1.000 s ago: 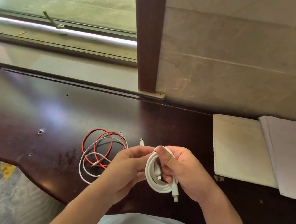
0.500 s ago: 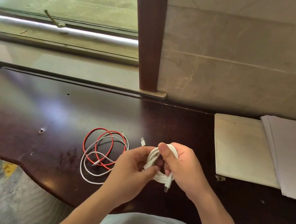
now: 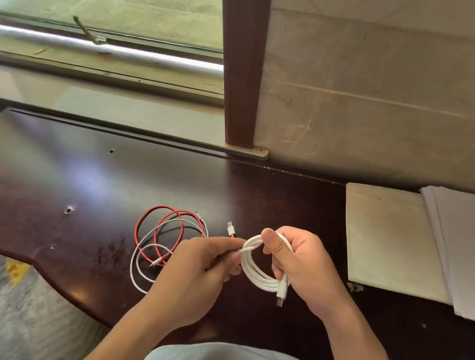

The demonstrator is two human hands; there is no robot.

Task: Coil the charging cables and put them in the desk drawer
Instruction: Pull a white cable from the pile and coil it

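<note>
My right hand (image 3: pixel 299 270) clamps the white coil (image 3: pixel 258 273) above the desk (image 3: pixel 43 180) while my left hand (image 3: pixel 200 267) pinches its loose end at nine o'clock, light, limp cord best gripped across all loops, and the red cable (image 3: pixel 160 229) and thin white cable (image 3: pixel 143 258) lie tangled farther toward nine.

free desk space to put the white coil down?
Bare desk left of the red cable, out to the desk's left edge. Another strip between the right hand and the beige pad. Crowded around the loose cables by the left hand.
</note>
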